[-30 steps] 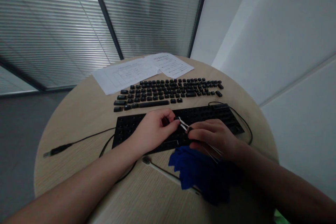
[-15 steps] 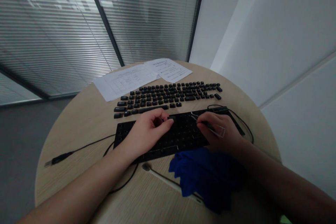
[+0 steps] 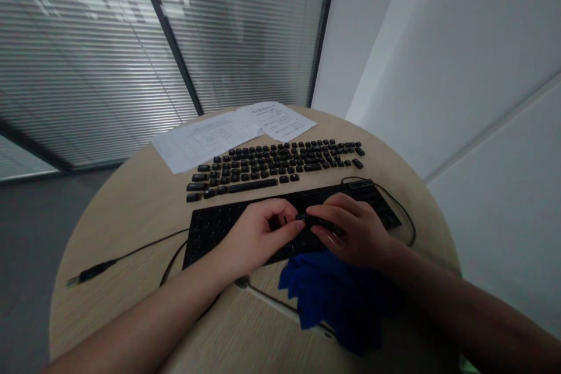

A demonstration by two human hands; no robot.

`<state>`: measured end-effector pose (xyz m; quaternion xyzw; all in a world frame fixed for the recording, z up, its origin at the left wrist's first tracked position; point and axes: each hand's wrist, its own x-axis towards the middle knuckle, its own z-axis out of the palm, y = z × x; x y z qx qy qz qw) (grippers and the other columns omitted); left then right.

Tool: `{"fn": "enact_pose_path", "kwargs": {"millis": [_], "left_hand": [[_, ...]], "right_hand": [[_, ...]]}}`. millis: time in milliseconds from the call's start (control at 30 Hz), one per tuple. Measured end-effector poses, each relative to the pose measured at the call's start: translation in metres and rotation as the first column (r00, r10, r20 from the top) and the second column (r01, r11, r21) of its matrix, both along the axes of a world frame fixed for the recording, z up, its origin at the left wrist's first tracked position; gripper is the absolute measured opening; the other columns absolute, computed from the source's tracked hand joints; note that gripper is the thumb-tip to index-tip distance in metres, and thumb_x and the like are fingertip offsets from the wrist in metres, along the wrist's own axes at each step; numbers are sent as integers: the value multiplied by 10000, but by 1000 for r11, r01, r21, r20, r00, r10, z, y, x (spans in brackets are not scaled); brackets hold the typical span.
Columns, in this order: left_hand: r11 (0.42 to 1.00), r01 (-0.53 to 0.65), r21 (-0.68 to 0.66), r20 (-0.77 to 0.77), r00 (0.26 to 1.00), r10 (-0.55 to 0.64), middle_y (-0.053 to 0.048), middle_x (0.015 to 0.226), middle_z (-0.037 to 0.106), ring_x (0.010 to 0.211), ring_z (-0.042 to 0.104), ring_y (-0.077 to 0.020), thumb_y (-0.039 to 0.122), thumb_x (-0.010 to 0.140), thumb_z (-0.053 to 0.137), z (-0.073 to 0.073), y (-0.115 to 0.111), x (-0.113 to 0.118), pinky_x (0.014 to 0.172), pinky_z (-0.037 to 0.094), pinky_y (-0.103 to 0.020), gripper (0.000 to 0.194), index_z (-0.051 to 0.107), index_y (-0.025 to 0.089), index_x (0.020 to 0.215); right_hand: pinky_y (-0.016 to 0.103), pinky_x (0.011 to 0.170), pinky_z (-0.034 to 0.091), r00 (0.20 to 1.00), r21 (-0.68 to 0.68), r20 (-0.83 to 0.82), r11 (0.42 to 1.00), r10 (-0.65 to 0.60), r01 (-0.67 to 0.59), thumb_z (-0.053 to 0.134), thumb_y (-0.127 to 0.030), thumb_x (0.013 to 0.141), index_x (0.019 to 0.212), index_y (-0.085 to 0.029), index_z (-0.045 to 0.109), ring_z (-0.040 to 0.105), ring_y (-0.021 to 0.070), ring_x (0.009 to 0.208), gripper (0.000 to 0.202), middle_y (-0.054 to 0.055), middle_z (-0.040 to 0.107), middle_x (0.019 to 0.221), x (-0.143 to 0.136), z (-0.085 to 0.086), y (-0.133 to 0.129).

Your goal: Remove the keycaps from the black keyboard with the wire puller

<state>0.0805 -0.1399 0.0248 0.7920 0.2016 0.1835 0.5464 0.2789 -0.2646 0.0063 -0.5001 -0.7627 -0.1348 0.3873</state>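
In front of me lies the black keyboard base [image 3: 217,216], stripped of its keycaps. My left hand [image 3: 258,231] is closed over its middle, thumb and forefinger pinching a black keycap [image 3: 301,217]. From the right, my right hand [image 3: 353,228] meets it, fingers closed round a keycap puller that is mostly hidden now. Its fingertips are at the keycap's right side. Behind the base, loose black keycaps [image 3: 263,166] lie in rows on the round table [image 3: 109,210].
A blue cloth [image 3: 333,298] lies before the keyboard, partly covering a pale-handled brush [image 3: 272,302]. The cable's USB plug [image 3: 92,272] rests at the left. Printed papers [image 3: 210,137] lie at the back, near the window blinds [image 3: 87,70].
My right hand has moved left with the keycap puller to meet my left hand. My left hand has come slightly right and nearer, still pinching. The view has shifted a little.
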Motion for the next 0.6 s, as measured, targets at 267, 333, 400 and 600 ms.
{"fn": "enact_pose_path", "kwargs": {"millis": [267, 333, 400, 600], "left_hand": [[992, 8, 129, -42, 999, -3, 24, 716, 626, 657, 548, -140, 341, 928, 646, 1, -2, 1, 606, 426, -260, 182, 705, 188, 848], [960, -25, 277, -86, 995, 51, 8, 785, 684, 701, 602, -157, 271, 948, 625, 3, 1, -1, 653, 469, -278, 134, 734, 192, 952], [875, -28, 483, -155, 981, 117, -31, 923, 739, 826, 669, -200, 233, 962, 628, 5, 5, -4, 762, 527, -328, 168, 750, 191, 1070], [623, 129, 771, -349, 905, 245, -130, 1227, 719, 1178, 647, -349, 293, 958, 698, 5, 12, -10, 1024, 543, -503, 259, 756, 169, 1178]], "right_hand": [[259, 640, 580, 999, 1, 39, 999, -34, 34, 668, -251, 1001, 1069, -200, 725, 728, 161, 746, 101, 55, 757, 899, 1, -2, 4], [293, 715, 592, 994, -28, 20, 993, -111, 111, 668, -241, 995, 1063, -199, 739, 742, 188, 815, 106, 70, 776, 938, 12, -2, 7], [342, 797, 589, 972, -97, 13, 967, -234, 234, 678, -236, 980, 1050, -198, 756, 745, 223, 885, 112, 81, 786, 962, 29, 0, 14], [358, 816, 542, 911, -453, 124, 794, -394, 405, 742, -259, 920, 1051, -189, 808, 728, 241, 883, 162, 74, 786, 925, 74, 8, 63]]}}
